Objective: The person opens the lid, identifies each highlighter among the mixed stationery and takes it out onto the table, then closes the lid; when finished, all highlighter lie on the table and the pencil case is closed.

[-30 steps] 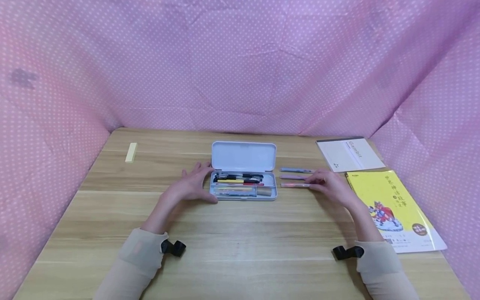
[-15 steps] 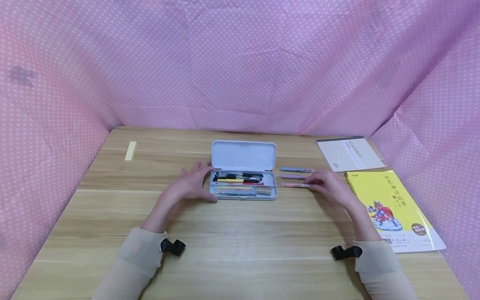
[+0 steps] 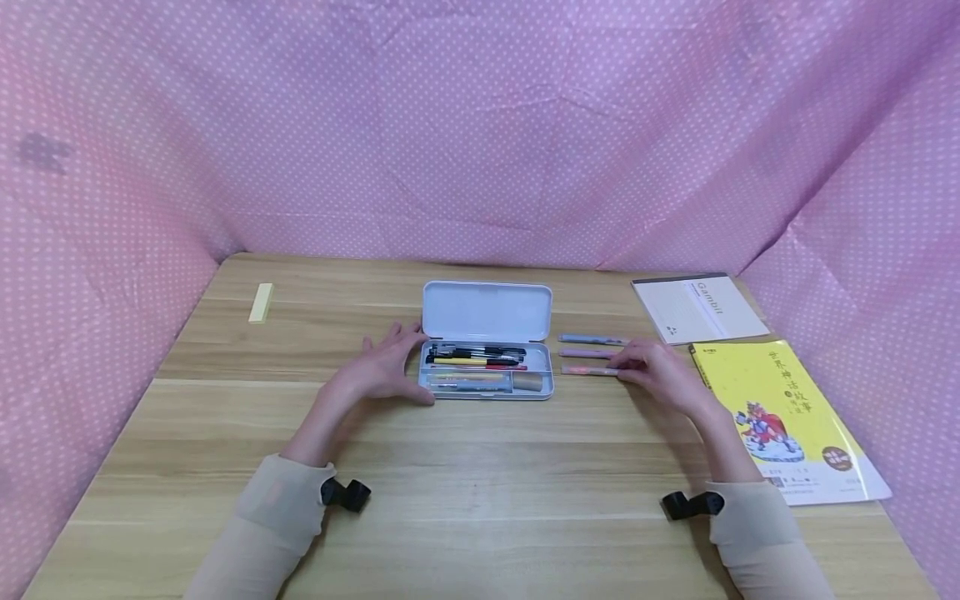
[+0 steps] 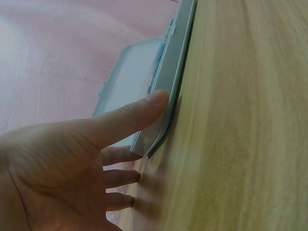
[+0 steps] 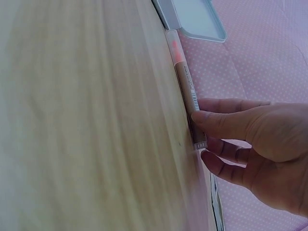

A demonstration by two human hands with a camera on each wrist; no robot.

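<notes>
A pale blue pencil case [image 3: 487,398] lies with its lid [image 3: 487,311] raised at the middle of the table. My left hand [image 3: 378,368] spans its left end, thumb on the front corner and fingers at the side and back. Inside are several pens [image 3: 477,357], including black ones and a yellow-and-black one, and a greyish-brown block [image 3: 527,382]. My right hand [image 3: 660,373] pinches the end of a pink highlighter [image 5: 186,83] lying on the wood to the case's right. Behind it, a purple pen [image 3: 585,354] and a blue pen [image 3: 592,339] lie parallel.
A white notebook [image 3: 697,308] marked "Gambit" lies at the back right, with a yellow-covered book [image 3: 780,400] before it, close to my right forearm. A small pale yellow strip [image 3: 260,303] lies at the back left. Pink dotted cloth [image 3: 480,150] surrounds the table.
</notes>
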